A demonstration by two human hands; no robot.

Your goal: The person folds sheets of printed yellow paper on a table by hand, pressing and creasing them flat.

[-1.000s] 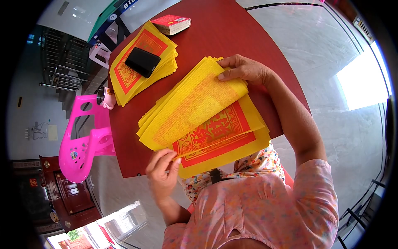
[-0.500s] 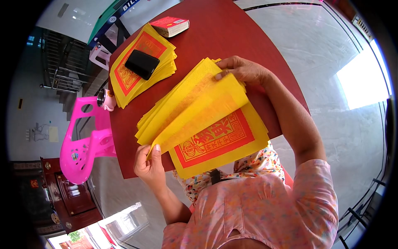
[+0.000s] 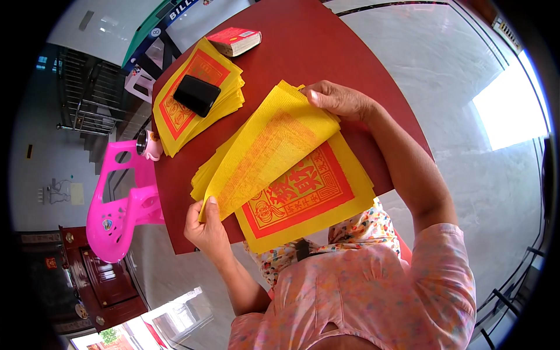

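Note:
A yellow sheet of joss paper [image 3: 274, 146] is lifted and folded back, its pale reverse side up. My left hand [image 3: 207, 227] pinches the sheet's near-left corner between thumb and fingers. At the far edge, my right hand [image 3: 341, 100] grips the same sheet, thumb on top and fingers hidden beneath. Under it lies a stack of yellow joss paper [image 3: 344, 169], its top sheet printed with a red panel and gold characters. More yellow sheets [image 3: 204, 174] fan out behind the raised one.
Beyond, another joss paper pile [image 3: 175, 131] carries a black phone [image 3: 197, 95]. A thick red-covered book [image 3: 234, 41] lies on the dark red table [image 3: 303, 46]. At the left edge are a pink cup [image 3: 153, 146] and a pink plastic chair [image 3: 111, 224].
The raised sheet has swung away from me toward the back-left, uncovering more of the red print below. Both hands keep their grip, and the view has shifted slightly.

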